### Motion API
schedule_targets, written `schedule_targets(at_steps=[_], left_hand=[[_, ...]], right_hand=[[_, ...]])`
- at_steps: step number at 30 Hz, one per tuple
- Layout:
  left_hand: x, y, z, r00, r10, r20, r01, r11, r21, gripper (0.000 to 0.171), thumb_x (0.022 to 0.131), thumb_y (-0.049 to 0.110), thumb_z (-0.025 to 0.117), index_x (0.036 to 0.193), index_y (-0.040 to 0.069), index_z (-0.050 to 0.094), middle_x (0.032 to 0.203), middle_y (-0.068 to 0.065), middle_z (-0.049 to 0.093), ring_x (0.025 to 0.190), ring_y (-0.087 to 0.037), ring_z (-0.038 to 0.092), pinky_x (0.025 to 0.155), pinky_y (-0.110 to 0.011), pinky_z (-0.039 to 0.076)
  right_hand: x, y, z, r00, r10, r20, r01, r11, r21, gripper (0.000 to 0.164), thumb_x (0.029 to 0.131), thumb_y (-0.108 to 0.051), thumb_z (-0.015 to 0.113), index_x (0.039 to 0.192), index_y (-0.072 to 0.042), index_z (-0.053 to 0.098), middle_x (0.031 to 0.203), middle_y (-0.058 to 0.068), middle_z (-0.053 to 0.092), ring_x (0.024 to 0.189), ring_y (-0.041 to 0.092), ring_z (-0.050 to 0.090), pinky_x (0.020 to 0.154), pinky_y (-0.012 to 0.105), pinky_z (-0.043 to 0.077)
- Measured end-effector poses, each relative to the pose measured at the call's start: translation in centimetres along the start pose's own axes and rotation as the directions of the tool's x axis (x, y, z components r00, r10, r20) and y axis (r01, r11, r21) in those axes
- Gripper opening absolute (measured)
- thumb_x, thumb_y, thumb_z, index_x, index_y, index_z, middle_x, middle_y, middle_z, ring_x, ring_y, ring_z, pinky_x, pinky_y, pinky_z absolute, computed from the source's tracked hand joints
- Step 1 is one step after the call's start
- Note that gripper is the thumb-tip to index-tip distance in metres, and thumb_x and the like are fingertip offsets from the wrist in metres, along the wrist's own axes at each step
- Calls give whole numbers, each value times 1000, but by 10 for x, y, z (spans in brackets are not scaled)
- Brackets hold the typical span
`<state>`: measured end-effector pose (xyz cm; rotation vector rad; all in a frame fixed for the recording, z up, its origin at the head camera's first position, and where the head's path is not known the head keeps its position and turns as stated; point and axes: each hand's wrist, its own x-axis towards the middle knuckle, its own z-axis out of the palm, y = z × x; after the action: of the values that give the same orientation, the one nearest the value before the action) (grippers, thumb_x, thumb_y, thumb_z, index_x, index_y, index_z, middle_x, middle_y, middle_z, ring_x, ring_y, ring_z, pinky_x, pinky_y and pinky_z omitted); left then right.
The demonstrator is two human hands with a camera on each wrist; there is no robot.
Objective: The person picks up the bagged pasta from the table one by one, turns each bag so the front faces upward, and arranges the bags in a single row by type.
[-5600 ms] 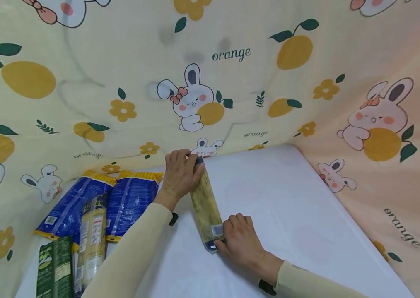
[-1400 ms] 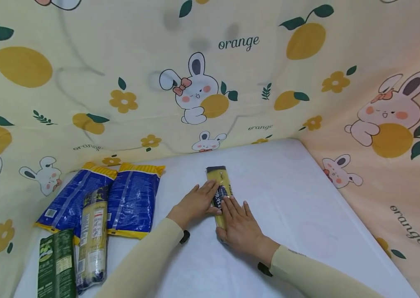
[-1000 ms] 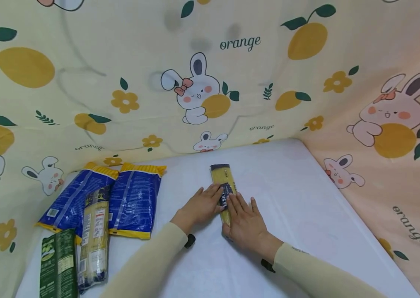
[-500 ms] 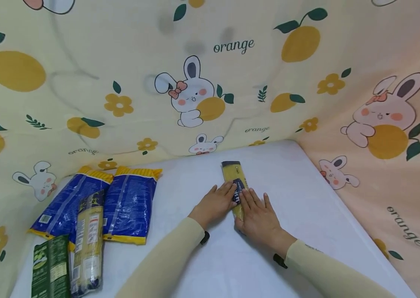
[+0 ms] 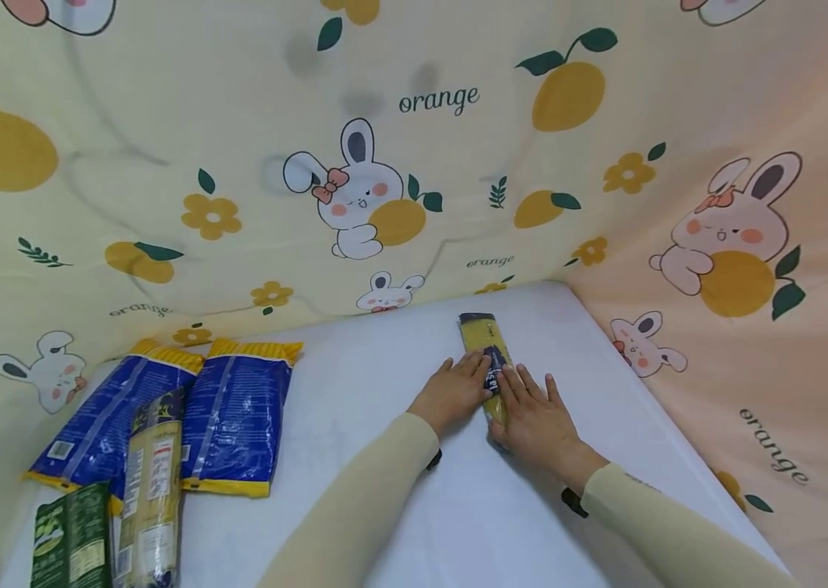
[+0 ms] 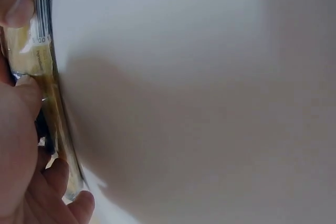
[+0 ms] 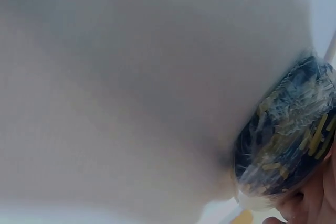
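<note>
A slim pack of spaghetti point(image 5: 478, 328), yellow with a dark printed label, lies lengthwise on the white table right of centre in the head view. My left hand point(image 5: 452, 394) rests on its left side, fingers extended over the label. From the right, my right hand point(image 5: 537, 418) lies across the nearer half with its fingers straight, covering part of the pack. In the left wrist view the pack's barcode point(image 6: 42, 19) shows on its side, beside the left hand point(image 6: 18, 140). The pack's film-wrapped dark end point(image 7: 289, 129) appears in the right wrist view, next to right-hand fingers point(image 7: 315, 192).
On the left lie two blue bags with yellow edges, a left one point(image 5: 116, 425) and a right one point(image 5: 238, 425). Another spaghetti pack point(image 5: 153, 490) leans over them. A green packet point(image 5: 72, 539) is at the near left. Patterned cloth point(image 5: 223, 106) rises behind the table point(image 5: 355, 359).
Earlier both hands gripped the pack's ends, barcode face up; since then its label face has been turned up. Over the last second both hands have slid it rightward and slightly away.
</note>
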<state>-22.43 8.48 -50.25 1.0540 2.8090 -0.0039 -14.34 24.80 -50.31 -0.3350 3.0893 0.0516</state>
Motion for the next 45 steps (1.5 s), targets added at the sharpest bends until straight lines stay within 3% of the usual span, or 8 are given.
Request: schedule_targets(at_steps=[10, 14, 18, 25, 31, 35, 39, 45], left_hand=[[-4, 5, -3, 1000, -11, 23, 10, 999, 32, 64, 115, 43, 39, 169, 13, 25, 176, -4, 22, 162, -19, 24, 129, -45, 29], [-17, -2, -8, 1000, 4, 22, -4, 1000, 24, 65, 114, 43, 40, 169, 12, 23, 176, -5, 22, 162, -20, 23, 129, -45, 27], [-41, -23, -13, 1000, 2, 2, -2, 1000, 5, 66, 115, 43, 38, 169, 11, 21, 177, -7, 19, 163, -22, 20, 130, -47, 25], [-113, -83, -28, 991, -116, -65, 107, 987, -121, 66, 115, 41, 40, 170, 10, 19, 177, -8, 17, 164, -25, 16, 131, -48, 19], [-190, -138, -26, 963, -225, -150, 200, 966, -164, 64, 114, 35, 45, 167, 5, 25, 175, -15, 24, 162, -32, 22, 129, -57, 22], [-241, -171, -23, 923, -341, -176, 312, 934, -174, 63, 113, 31, 49, 165, -1, 29, 171, -22, 28, 160, -40, 25, 127, -62, 23], [-290, -202, -23, 871, -453, -189, 432, 891, -142, 64, 111, 29, 54, 162, -5, 33, 166, -29, 34, 155, -49, 29, 124, -66, 25], [-347, -234, -15, 794, -573, -202, 562, 819, -115, 63, 107, 27, 61, 155, -8, 39, 154, -35, 44, 141, -57, 41, 115, -73, 33]], right_hand=[[11, 19, 1, 999, 21, 37, -22, 1000, 14, 80, 105, -49, 53, 163, 1, 33, 171, 19, 31, 160, 44, 21, 124, 75, 10], [13, 32, -3, 998, 44, 46, -45, 999, 25, 80, 103, -45, 55, 163, 4, 32, 170, 22, 31, 159, 47, 21, 123, 77, 8], [9, 45, -4, 996, 54, 65, -57, 997, 46, 80, 104, -42, 54, 163, 5, 29, 171, 24, 28, 159, 49, 19, 122, 78, 7], [4, 57, 1, 995, 58, 86, -64, 995, 72, 82, 105, -43, 51, 164, 6, 23, 172, 27, 21, 159, 51, 17, 121, 79, 5], [5, 58, 4, 996, 52, 73, -58, 995, 77, 83, 104, -42, 50, 164, 7, 22, 171, 28, 21, 158, 52, 18, 121, 79, 6], [7, 56, 5, 997, 45, 69, -50, 996, 78, 82, 104, -41, 49, 164, 8, 21, 171, 29, 21, 158, 52, 18, 121, 79, 5], [10, 53, 5, 997, 34, 71, -40, 996, 83, 81, 104, -40, 48, 163, 9, 22, 171, 30, 21, 157, 53, 18, 120, 80, 5], [17, 47, 7, 997, 23, 76, -29, 997, 75, 81, 104, -40, 49, 163, 8, 22, 171, 30, 20, 157, 53, 18, 121, 79, 5]])
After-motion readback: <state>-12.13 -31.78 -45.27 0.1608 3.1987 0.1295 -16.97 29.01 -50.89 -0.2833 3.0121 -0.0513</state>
